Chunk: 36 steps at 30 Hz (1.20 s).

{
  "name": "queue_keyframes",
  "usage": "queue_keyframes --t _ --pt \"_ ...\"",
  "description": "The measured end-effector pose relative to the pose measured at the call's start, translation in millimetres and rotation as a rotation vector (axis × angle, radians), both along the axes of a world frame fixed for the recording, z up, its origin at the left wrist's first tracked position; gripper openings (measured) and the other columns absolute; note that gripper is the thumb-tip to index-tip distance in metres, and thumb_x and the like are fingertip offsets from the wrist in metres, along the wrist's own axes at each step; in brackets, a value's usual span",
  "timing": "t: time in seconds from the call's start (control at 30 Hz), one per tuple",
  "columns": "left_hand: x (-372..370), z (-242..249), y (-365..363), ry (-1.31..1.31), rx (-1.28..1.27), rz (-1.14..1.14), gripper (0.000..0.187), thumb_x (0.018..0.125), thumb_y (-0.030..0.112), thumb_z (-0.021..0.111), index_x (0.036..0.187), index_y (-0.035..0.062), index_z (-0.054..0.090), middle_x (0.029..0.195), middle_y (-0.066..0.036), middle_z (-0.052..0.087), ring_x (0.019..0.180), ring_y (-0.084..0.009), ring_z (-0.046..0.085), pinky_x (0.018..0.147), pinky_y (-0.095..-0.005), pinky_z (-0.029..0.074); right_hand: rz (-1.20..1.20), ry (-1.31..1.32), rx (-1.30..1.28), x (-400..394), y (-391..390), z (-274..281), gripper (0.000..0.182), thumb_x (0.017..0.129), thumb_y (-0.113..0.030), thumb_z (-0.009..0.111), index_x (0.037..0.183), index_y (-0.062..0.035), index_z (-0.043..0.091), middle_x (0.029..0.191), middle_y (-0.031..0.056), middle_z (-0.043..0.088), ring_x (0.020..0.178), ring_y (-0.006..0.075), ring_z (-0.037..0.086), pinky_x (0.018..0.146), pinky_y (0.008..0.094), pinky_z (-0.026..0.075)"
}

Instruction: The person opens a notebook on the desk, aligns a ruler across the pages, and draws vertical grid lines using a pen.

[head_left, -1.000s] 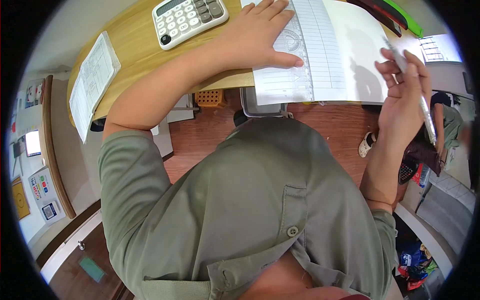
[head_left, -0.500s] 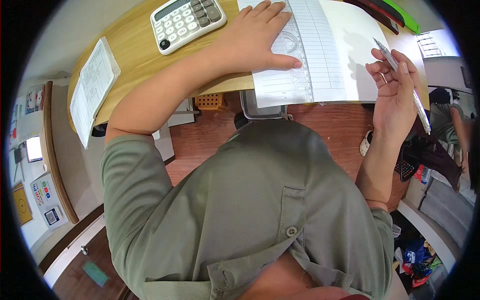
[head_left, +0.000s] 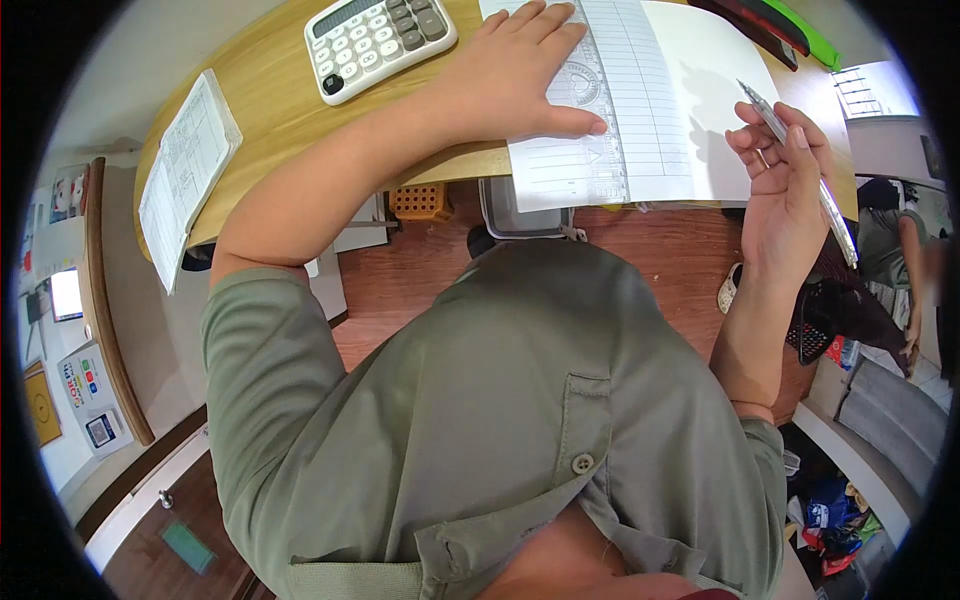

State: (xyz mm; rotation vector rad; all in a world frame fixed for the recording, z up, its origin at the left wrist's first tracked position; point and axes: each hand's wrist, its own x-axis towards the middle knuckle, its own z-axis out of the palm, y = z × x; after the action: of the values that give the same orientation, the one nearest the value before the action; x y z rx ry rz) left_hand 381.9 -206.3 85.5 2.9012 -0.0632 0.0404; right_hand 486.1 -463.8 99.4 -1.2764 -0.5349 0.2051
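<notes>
At far left, a sheaf of papers [head_left: 190, 165] lies at the edge of the wooden counter [head_left: 265, 100]. Next comes a white calculator [head_left: 385, 50]. The left hand [head_left: 520, 75], flat with fingers spread and gripping nothing, presses on a notebook [head_left: 655, 130], its thumb resting on a clear ruler [head_left: 583, 88]. The ruler's long axis runs away from the person, roughly along the columns of the lined page, just beside the left hand; the right hand is well apart from it. Further right, the right hand [head_left: 785, 195], palm turned up, grips a pen [head_left: 834, 220] between thumb and fingers. The pen slants, its tip pointing forward and left, appearing raised over the blank page.
</notes>
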Motion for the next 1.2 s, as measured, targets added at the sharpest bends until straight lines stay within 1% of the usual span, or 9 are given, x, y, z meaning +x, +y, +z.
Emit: queue_keyframes --t 0.17,0.23,0.27,0.33,0.43,0.57,0.8,0.87,1.2 --pt "2 -5 -1 0.027 0.008 0.009 0.103 0.084 0.06 0.065 0.146 -0.0142 0.032 0.153 -0.038 0.028 0.145 -0.0513 0.026 0.119 -0.0543 0.026 -0.007 0.018 -0.005 -3 2 0 0.028 0.102 -0.016 0.053 0.119 0.0055 0.057 0.106 0.0239 0.069 0.086 0.019 0.064 0.085 0.0333 0.052" --pt "4 -37 2 -0.332 0.021 0.024 0.101 0.078 0.068 0.068 0.145 -0.0038 0.044 0.155 -0.026 0.037 0.145 -0.0437 0.032 0.119 -0.0528 0.026 0.005 0.015 0.001 -3 2 -1 0.027 0.102 -0.016 0.053 0.119 0.0052 0.057 0.105 0.0223 0.069 0.086 0.0188 0.064 0.085 0.0334 0.052" --pt "3 -37 1 -0.347 0.028 0.026 0.101 0.078 0.068 0.068 0.145 -0.0038 0.044 0.155 -0.026 0.037 0.145 -0.0437 0.032 0.119 -0.0528 0.026 -0.009 0.042 -0.006 -3 2 -2 0.028 0.102 -0.017 0.053 0.118 0.0047 0.058 0.102 0.0196 0.069 0.086 0.0187 0.064 0.086 0.0335 0.052" --pt "3 -29 4 -0.273 -0.008 0.0 0.096 0.078 0.059 0.072 0.145 -0.0045 0.043 0.154 -0.028 0.036 0.144 -0.0456 0.032 0.118 -0.0535 0.026 -0.013 0.025 0.022 5 9 -1 0.028 0.102 -0.018 0.053 0.117 0.0042 0.058 0.099 0.0168 0.069 0.086 0.0185 0.064 0.086 0.0336 0.052" --pt "2 -25 3 -0.257 0.001 0.01 0.096 0.078 0.058 0.073 0.146 -0.0029 0.043 0.156 -0.027 0.034 0.146 -0.045 0.029 0.119 -0.0539 0.024 0.069 0.127 -0.006 16 18 7 0.023 0.099 -0.02 0.059 0.109 0.0009 0.061 0.087 0.0079 0.064 0.079 0.0157 0.062 0.081 0.0329 0.054" --pt "1 -22 3 -0.208 -0.046 0.023 0.096 0.078 0.058 0.073 0.146 -0.0035 0.043 0.158 -0.026 0.032 0.147 -0.0449 0.027 0.12 -0.0535 0.024 0.02 0.104 -0.028 49 55 12 0.021 0.095 -0.021 0.066 0.103 -0.0027 0.061 0.083 0.0038 0.062 0.071 0.0112 0.058 0.073 0.0314 0.054" --pt "-10 -14 10 -0.166 -0.025 0.047 0.098 0.077 0.06 0.073 0.145 -0.0039 0.043 0.157 -0.027 0.033 0.146 -0.0453 0.029 0.119 -0.0517 0.026 0.17 0.103 -0.158 67 119 13 0.023 0.089 -0.018 0.072 0.104 -0.0043 0.063 0.085 0.0049 0.066 0.07 0.0095 0.058 0.071 0.0274 0.051" --pt "-13 -11 10 -0.165 -0.027 0.046 0.098 0.077 0.06 0.073 0.145 -0.0041 0.044 0.157 -0.027 0.033 0.146 -0.0453 0.03 0.119 -0.0513 0.026 0.178 -0.006 -0.212 69 132 4 0.025 0.084 -0.018 0.074 0.103 -0.0042 0.064 0.084 0.0049 0.068 0.069 0.0092 0.058 0.068 0.0257 0.049" --pt "-14 -11 13 -0.161 -0.039 0.027 0.097 0.077 0.059 0.073 0.144 -0.0041 0.044 0.156 -0.028 0.034 0.146 -0.0453 0.03 0.119 -0.0508 0.026 0.114 -0.139 -0.356 78 149 -31 0.018 0.083 -0.021 0.067 0.083 -0.0031 0.063 0.072 0.0052 0.067 0.067 0.0099 0.06 0.063 0.0262 0.048"
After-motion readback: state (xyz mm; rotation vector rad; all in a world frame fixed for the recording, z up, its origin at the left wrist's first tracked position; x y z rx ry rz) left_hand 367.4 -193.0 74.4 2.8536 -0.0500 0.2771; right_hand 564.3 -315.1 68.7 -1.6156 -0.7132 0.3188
